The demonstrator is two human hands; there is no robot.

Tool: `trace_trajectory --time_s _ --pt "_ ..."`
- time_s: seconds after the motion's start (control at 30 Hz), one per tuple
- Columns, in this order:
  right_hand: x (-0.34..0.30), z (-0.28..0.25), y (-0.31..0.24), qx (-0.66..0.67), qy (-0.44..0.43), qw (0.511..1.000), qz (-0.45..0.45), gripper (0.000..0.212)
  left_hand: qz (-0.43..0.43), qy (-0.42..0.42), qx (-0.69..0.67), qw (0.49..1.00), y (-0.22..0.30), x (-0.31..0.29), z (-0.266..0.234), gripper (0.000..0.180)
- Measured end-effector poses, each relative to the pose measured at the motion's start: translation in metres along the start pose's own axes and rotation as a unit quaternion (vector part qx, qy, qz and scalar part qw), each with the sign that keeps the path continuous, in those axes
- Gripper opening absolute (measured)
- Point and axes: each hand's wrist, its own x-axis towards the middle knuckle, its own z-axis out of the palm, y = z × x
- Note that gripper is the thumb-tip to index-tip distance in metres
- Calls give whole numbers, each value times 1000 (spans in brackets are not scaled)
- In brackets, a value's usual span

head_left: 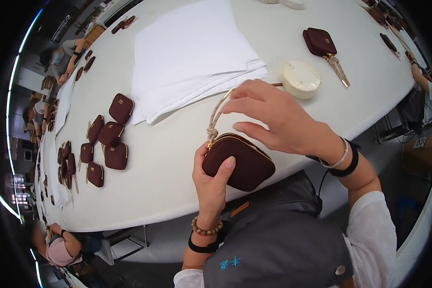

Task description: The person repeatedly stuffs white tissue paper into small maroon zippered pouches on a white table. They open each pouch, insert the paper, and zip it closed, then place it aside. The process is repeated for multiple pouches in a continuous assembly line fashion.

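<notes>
My left hand (210, 178) grips a dark burgundy zip pouch (242, 163) low over the table's near edge, its thumb lying across the front. A gold zip runs along the pouch's upper edge. From the zip's corner rises a knotted beige cord strap (213, 126) with a gold-coloured end. The fingertips of my right hand (278, 115) are at the top of this cord, holding it up above the pouch. Its thumb points toward the knot, apart from it. The fingers partly hide the cord's end.
Large white paper sheets (187, 62) lie beyond my hands on the white table (168, 192). Several burgundy pouches (111, 133) are grouped at left. A cream-coloured roll (301, 79) and another pouch with a cord (320, 42) lie at right. Other people (62, 245) sit around the table.
</notes>
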Motion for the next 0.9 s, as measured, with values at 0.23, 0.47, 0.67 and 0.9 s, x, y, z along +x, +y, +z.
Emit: trace_trajectory --time_s 0.23,0.47,0.67,0.9 --pt "-41 14 -22 -31 -92 991 95 24 -6 43 -90 995 -27 -10 -5 43" --pt "-43 17 -22 -12 -110 993 27 21 336 108 331 875 -21 -14 -46 45" --pt "-46 28 -36 -86 -105 988 -66 16 363 4 483 796 3 -15 -51 35" --pt "-47 33 -41 -80 -116 986 -89 14 355 -27 458 814 -10 -14 -49 33"
